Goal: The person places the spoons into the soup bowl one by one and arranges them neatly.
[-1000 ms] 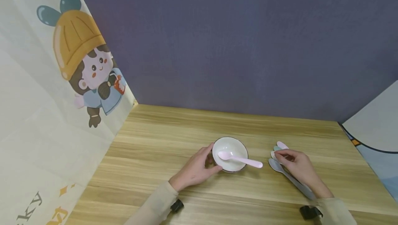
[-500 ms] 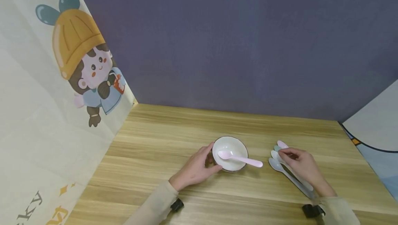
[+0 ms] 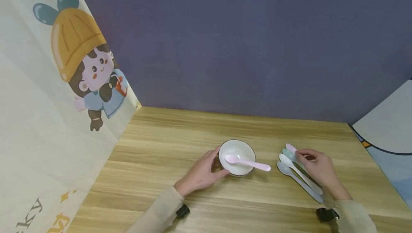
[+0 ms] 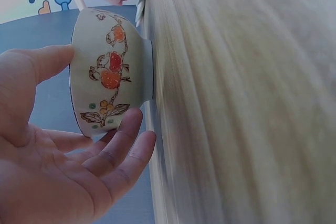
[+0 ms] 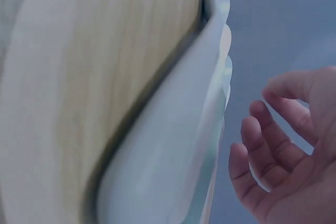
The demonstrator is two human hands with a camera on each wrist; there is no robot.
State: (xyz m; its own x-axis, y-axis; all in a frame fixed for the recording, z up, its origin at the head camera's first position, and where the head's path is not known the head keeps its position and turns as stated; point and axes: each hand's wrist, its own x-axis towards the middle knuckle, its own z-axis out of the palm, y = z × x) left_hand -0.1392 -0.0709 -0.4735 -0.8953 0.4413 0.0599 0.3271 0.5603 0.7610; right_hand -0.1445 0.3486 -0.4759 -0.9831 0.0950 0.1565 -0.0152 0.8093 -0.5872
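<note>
Head: my right hand [image 3: 322, 172] has moved from the white spoon [image 3: 285, 160] toward the far pink spoon [image 3: 290, 148].
One bowl [image 3: 236, 148] sits mid-worktop [image 3: 180, 133], holding one spoon [image 3: 252, 164]; four spoons [image 3: 302, 186] lie toward the right edge. Left wrist: left hand [image 4: 63, 150] clamped on bowl. Right wrist: grip loosely curled.

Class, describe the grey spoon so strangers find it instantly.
On the wood-grained table, right of the round white bowl, four spoons lie together. The long grey spoon lies nearest the viewer, its colour distinct from the white spoon, green spoon and pink spoon.
</note>
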